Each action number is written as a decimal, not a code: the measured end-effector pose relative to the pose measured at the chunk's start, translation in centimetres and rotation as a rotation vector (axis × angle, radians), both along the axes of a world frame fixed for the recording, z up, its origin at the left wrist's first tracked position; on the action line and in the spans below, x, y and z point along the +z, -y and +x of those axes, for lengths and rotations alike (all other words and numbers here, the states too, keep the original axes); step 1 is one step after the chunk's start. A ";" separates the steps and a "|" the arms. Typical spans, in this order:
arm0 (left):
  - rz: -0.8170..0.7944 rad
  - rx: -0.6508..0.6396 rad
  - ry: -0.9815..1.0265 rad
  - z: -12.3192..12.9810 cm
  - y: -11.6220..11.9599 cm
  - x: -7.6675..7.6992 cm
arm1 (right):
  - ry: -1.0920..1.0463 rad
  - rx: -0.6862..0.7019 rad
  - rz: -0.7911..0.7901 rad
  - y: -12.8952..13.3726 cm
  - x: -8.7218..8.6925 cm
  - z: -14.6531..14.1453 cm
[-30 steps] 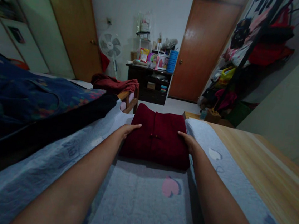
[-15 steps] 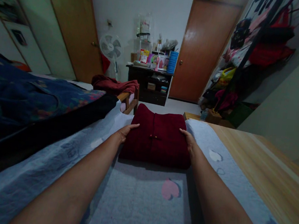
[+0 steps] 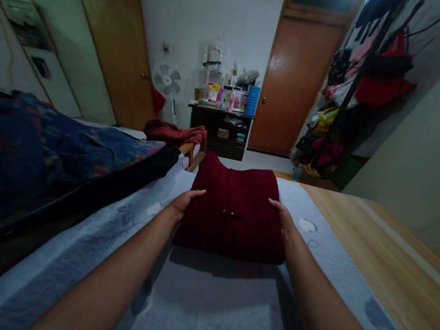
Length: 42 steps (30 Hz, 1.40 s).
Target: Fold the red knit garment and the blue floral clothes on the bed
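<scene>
Left hand [image 3: 183,204]: its grip is closed on the garment's left edge, thumb lying on top, fingers hidden beneath.
Garment [image 3: 250,227]: deep wine red, folded into a thick, roughly rectangular bundle; the top left corner rises to a soft peak and the far edge dips in the middle. A dark line runs down near its centre, with two small shiny studs [image 3: 232,214] beside it. The cloth looks matt and heavy.
Garment's place: between the two hands, over the pale blue sheet [image 3: 211,307]; a shadow falls under its near edge, and whether it touches the sheet cannot be told.
Right hand [image 3: 283,219]: its grip holds the right edge, thumb on top, fingers out of sight.
Dark cabinet [image 3: 203,124]: beyond the garment; its open shelf holds a small brownish box [image 3: 222,133] and, to the right, a low stack of bluish items [image 3: 240,137].
Cabinet top: from left, a red-and-yellow packet [image 3: 213,92], a framed picture [image 3: 239,102] and a ribbed blue container [image 3: 252,101], contents hidden.
Red bag [image 3: 385,91]: hanging at far right, contents hidden.
</scene>
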<state>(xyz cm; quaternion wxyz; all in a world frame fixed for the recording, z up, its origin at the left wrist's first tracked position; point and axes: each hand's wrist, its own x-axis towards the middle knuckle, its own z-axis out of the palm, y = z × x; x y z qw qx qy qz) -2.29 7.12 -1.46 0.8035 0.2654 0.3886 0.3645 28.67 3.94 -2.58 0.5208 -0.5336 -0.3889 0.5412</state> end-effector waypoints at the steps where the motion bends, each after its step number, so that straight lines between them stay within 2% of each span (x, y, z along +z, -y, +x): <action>1: 0.000 0.002 0.002 -0.1 1.2 0.3 | -0.079 0.022 -0.030 1.1 0.2 -0.1; 5: 0.004 0.018 0.002 -0.7 6.5 1.5 | -0.309 0.075 -0.137 6.0 0.8 -0.7; 12: 0.069 0.095 -0.053 -2.0 16.2 2.5 | -0.373 0.075 -0.201 15.6 1.5 -2.5; 16: 0.105 0.116 -0.025 -2.8 20.3 1.6 | -0.424 0.088 -0.226 20.1 1.0 -3.2; 21: 0.040 0.133 -0.007 -3.3 23.3 -1.0 | -0.440 0.089 -0.345 23.3 -1.0 -3.8; 26: -0.013 0.201 -0.071 -3.8 24.6 -3.5 | -0.283 -0.045 -0.225 24.0 -3.2 -3.4; 31: 0.069 0.277 -0.179 -4.4 24.3 -3.9 | -0.029 -0.154 -0.129 23.2 -3.6 -2.5; 38: 0.128 0.320 -0.356 -3.7 20.1 -2.5 | 0.024 -0.091 -0.087 22.0 -3.3 -2.6; 42: 0.193 0.311 -0.460 -3.2 17.7 -2.7 | 0.147 -0.095 0.011 21.2 -3.3 -2.5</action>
